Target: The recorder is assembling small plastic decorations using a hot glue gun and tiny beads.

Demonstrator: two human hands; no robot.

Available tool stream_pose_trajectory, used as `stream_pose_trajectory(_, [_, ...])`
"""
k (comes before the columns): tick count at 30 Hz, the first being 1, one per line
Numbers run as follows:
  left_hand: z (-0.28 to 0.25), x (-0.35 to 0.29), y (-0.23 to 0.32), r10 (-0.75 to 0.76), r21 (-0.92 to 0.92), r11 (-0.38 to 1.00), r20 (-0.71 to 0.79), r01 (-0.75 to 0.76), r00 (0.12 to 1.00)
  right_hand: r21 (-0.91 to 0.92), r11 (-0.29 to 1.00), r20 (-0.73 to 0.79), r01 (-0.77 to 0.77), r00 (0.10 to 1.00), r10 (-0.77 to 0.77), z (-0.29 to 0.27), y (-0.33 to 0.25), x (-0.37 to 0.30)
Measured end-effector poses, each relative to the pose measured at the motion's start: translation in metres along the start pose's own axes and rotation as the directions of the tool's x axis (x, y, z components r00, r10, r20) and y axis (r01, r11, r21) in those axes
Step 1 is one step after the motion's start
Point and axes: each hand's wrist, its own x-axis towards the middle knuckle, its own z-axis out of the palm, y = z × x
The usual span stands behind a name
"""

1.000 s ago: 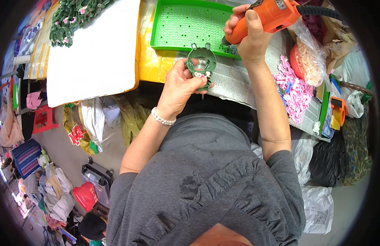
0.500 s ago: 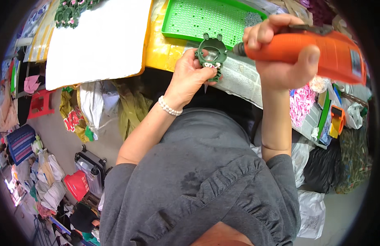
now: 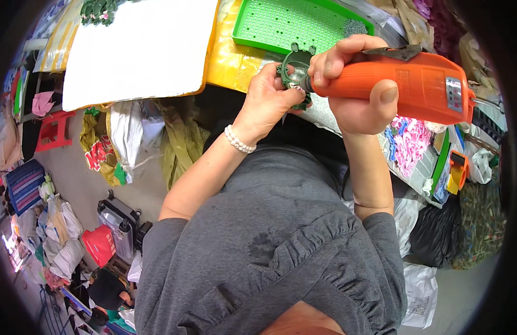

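Note:
My left hand (image 3: 269,103), with a beaded bracelet on its wrist, is closed on a dark green plastic ring-shaped part (image 3: 295,57) that has two small ears on top and white and pink bits near its lower edge. My right hand (image 3: 353,114) grips an orange electric screwdriver (image 3: 420,84), held almost level. The tool's dark nose meets the right side of the green part, beside my left fingertips. Its bit is hidden, so I cannot tell whether it sits on a screw.
Beyond my hands lies a bright green perforated tray (image 3: 258,46) with small grey metal pieces (image 3: 355,27) in one corner. A white board (image 3: 135,61) at left bears several green parts (image 3: 99,11). Pink pieces (image 3: 409,145) lie on the right; bags (image 3: 437,231) stand below.
My right hand has brought the screwdriver left and slightly down, against the green part. My left hand has shifted slightly right with the part still in its grip.

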Motion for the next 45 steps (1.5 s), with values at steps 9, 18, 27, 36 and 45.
stream_pose_trajectory(9, [0.004,0.000,0.001,0.016,-0.035,0.999,-0.032,-0.017,0.999,0.061,0.995,0.040,0.077,0.996,-0.080,-0.009,0.012,-0.002])
stream_pose_trajectory(18, [0.010,0.003,-0.005,0.074,-0.062,0.995,-0.090,-0.080,0.993,-0.021,1.000,0.030,0.017,0.999,-0.016,0.000,0.009,-0.005])
stream_pose_trajectory(27, [-0.004,-0.001,-0.003,0.100,0.016,0.995,-0.074,-0.099,0.992,0.189,0.980,0.017,0.064,0.998,-0.068,-0.014,-0.015,0.012])
stream_pose_trajectory(36, [-0.045,-0.085,0.070,0.483,0.294,0.862,-0.225,-0.413,0.846,0.023,0.999,-0.161,0.027,0.987,-0.023,-0.067,-0.022,0.025])
stream_pose_trajectory(45, [-0.219,-0.177,0.121,0.805,0.648,0.572,-0.560,-0.504,0.194,0.012,1.000,-0.187,0.023,0.982,-0.021,-0.055,-0.017,0.022])
